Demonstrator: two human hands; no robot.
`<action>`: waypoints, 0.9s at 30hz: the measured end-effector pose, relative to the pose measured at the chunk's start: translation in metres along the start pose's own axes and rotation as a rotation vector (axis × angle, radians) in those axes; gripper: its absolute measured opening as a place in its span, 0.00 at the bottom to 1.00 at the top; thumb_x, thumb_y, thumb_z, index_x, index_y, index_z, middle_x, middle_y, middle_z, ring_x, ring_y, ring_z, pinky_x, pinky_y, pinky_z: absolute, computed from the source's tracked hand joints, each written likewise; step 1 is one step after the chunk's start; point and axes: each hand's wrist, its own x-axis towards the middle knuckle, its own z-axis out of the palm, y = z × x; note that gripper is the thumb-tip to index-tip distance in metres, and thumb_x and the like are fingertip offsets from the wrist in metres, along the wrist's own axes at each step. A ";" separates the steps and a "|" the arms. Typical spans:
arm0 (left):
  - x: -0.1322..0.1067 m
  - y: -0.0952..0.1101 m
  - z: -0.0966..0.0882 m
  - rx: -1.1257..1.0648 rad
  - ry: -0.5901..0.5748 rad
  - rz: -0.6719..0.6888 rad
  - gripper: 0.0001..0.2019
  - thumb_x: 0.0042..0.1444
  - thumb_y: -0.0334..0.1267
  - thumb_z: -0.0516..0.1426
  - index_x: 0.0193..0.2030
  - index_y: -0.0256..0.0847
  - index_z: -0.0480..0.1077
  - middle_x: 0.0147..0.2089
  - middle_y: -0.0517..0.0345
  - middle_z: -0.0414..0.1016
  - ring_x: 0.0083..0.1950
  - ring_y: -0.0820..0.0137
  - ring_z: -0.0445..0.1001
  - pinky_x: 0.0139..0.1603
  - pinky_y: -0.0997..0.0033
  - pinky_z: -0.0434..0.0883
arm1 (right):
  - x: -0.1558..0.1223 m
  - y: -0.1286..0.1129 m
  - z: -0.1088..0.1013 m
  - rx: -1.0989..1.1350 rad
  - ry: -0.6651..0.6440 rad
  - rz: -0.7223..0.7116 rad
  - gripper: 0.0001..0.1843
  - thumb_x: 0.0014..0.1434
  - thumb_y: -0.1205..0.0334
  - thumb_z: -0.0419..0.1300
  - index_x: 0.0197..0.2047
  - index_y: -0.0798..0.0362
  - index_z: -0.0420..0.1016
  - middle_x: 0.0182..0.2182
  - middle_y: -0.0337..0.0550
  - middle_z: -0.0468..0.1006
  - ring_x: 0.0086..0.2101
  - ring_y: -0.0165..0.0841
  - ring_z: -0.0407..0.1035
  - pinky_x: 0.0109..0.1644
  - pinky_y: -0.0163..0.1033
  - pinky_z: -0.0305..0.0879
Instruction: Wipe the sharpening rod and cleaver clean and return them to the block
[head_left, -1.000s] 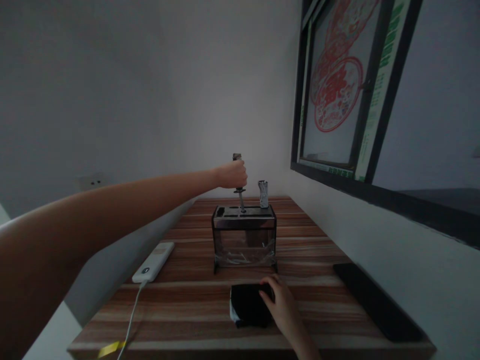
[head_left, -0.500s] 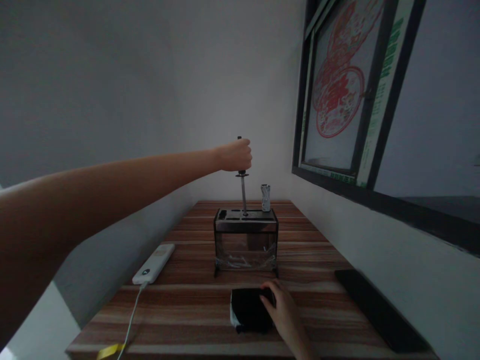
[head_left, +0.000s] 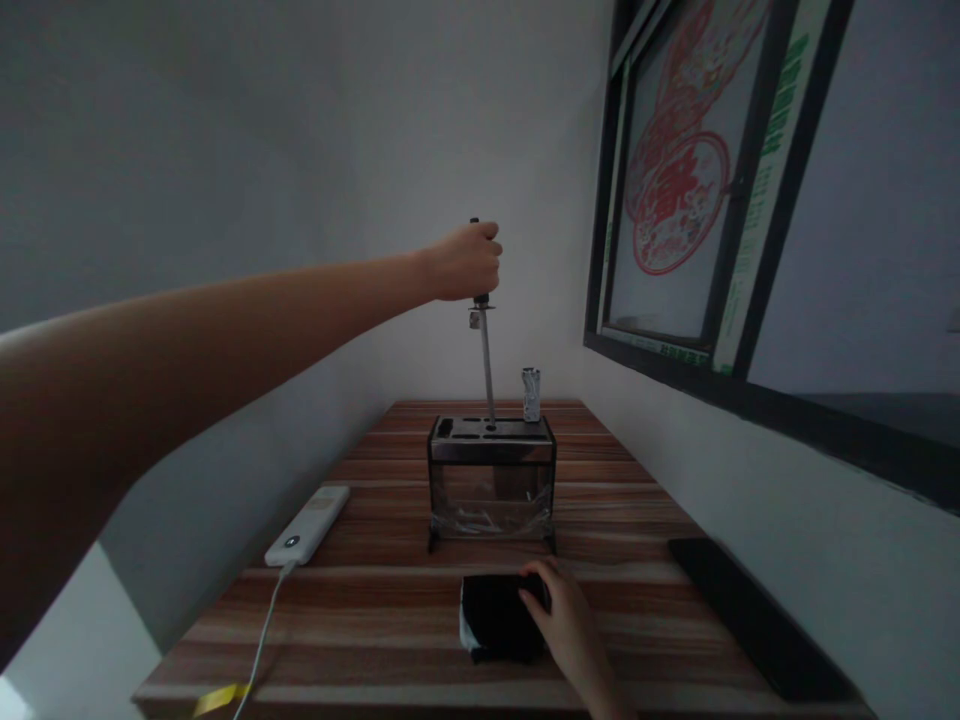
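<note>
My left hand (head_left: 465, 262) is closed round the dark handle of a sharpening steel (head_left: 486, 365). The steel's thin metal rod hangs upright, its tip still in a slot on top of the clear knife block (head_left: 491, 485). The block stands in the middle of the wooden table (head_left: 360, 610). A silver handle (head_left: 531, 394) sticks up from the block's right side. My right hand (head_left: 566, 625) rests near the table's front edge, fingers lying on a folded black cloth (head_left: 495, 618).
A white power bank (head_left: 307, 525) with a cable (head_left: 262, 640) lies at the left. A flat black object (head_left: 757, 615) lies along the right wall. A dark-framed window (head_left: 675, 190) with a red paper cutting is at upper right.
My left hand has risen, drawing the sharpening steel most of the way up out of the knife block. My right hand has stayed on the black cloth.
</note>
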 end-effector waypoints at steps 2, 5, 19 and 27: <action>-0.005 -0.011 -0.001 -0.059 0.014 -0.052 0.11 0.51 0.26 0.50 0.28 0.37 0.73 0.32 0.51 0.75 0.44 0.65 0.69 0.51 0.63 0.53 | 0.000 0.000 0.000 -0.001 -0.002 0.000 0.10 0.51 0.70 0.56 0.37 0.50 0.72 0.36 0.43 0.75 0.40 0.38 0.71 0.46 0.41 0.65; -0.015 -0.024 0.001 -0.112 0.030 -0.140 0.12 0.52 0.26 0.48 0.31 0.37 0.74 0.34 0.50 0.75 0.45 0.64 0.68 0.53 0.63 0.53 | 0.001 -0.002 -0.001 -0.008 0.001 -0.001 0.10 0.51 0.71 0.56 0.36 0.51 0.72 0.36 0.44 0.75 0.40 0.38 0.71 0.46 0.41 0.65; -0.102 0.126 -0.007 -1.130 -0.238 -0.734 0.15 0.54 0.44 0.51 0.30 0.37 0.72 0.26 0.54 0.70 0.29 0.66 0.69 0.30 0.70 0.60 | 0.001 0.001 0.000 0.016 -0.046 0.126 0.21 0.49 0.64 0.63 0.49 0.52 0.71 0.45 0.48 0.76 0.47 0.41 0.70 0.53 0.44 0.63; -0.164 0.261 -0.057 -2.559 -0.415 -0.668 0.20 0.50 0.56 0.56 0.25 0.38 0.63 0.22 0.65 0.60 0.25 0.76 0.59 0.27 0.77 0.58 | 0.001 -0.013 -0.009 0.081 -0.152 0.181 0.19 0.44 0.67 0.63 0.42 0.51 0.74 0.40 0.45 0.78 0.43 0.41 0.71 0.50 0.44 0.63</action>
